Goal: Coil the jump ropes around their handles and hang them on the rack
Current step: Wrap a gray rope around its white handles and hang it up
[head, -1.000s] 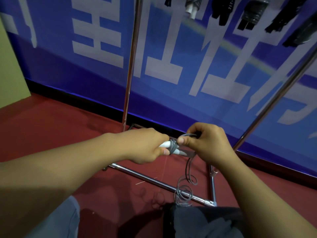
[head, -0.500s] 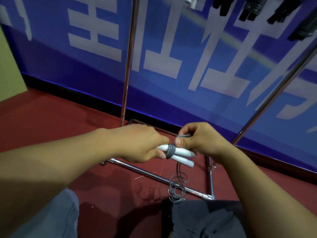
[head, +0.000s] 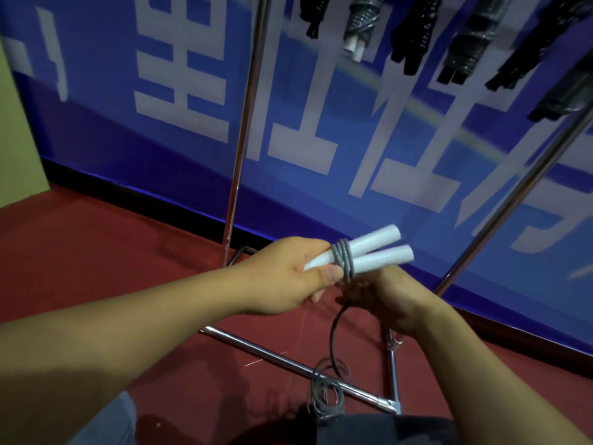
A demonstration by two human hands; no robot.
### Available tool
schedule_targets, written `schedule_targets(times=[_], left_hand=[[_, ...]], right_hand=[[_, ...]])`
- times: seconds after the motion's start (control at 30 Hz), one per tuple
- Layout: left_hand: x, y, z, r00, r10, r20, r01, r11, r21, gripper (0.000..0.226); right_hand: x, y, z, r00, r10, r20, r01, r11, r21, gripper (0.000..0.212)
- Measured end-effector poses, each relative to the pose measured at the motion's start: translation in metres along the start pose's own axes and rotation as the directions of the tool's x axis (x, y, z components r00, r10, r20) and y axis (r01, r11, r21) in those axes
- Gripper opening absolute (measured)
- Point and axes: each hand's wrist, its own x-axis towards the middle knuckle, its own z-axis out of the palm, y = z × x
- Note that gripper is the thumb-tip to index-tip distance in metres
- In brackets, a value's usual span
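Jump-rope handles (head: 378,253), rope-bound, sat gripped in the left hand (head: 285,279); beneath them the right hand (head: 385,303) pinched the grey rope (head: 335,335)

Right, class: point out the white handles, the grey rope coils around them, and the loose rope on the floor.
white handles (head: 382,255): head view, on the lower handle's free end.
grey rope coils (head: 345,259): head view, on the middle of the wraps.
loose rope (head: 324,393): head view, on the floor loops.

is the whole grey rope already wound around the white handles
No, only a few turns of the grey rope circle the two white plastic handles; the rest trails down.
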Motion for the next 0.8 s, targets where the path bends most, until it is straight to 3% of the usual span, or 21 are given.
schedule_targets(times=[0.03, 0.1, 0.2, 0.33, 0.43, 0.6, 0.8], left_hand=[[0.001, 0.0, -0.001, 0.999, -0.017, -0.041, 0.014, 0.998, -0.064, 0.019], [0.004, 0.001, -0.003, 0.99, -0.072, -0.117, 0.052, 0.984, -0.168, 0.019], [0.005, -0.002, -0.004, 0.968, -0.143, -0.206, 0.088, 0.963, -0.255, 0.023], [0.009, -0.005, -0.007, 0.941, -0.186, -0.281, 0.087, 0.939, -0.333, 0.024], [0.012, -0.006, -0.007, 0.929, -0.218, -0.299, 0.1, 0.926, -0.364, 0.024], [0.017, -0.012, -0.006, 0.909, -0.275, -0.314, 0.161, 0.924, -0.346, 0.025], [0.022, -0.019, -0.006, 0.876, -0.325, -0.357, 0.205, 0.92, -0.334, 0.026]], right_hand=[[0.002, -0.001, 0.001, 0.999, 0.035, -0.028, -0.033, 0.999, 0.041, 0.019], [0.002, -0.003, 0.002, 0.996, 0.07, -0.047, -0.064, 0.991, 0.119, 0.024], [-0.001, -0.008, 0.005, 0.998, 0.019, -0.058, -0.01, 0.989, 0.149, 0.032], [-0.003, -0.011, 0.004, 0.996, -0.063, -0.07, 0.072, 0.987, 0.146, 0.015], [-0.002, -0.012, 0.003, 0.991, -0.098, -0.096, 0.11, 0.986, 0.126, 0.017], [-0.003, -0.011, 0.002, 0.979, -0.114, -0.167, 0.115, 0.993, -0.007, 0.014], [-0.007, -0.013, 0.007, 0.958, -0.147, -0.246, 0.077, 0.959, -0.273, 0.027]])
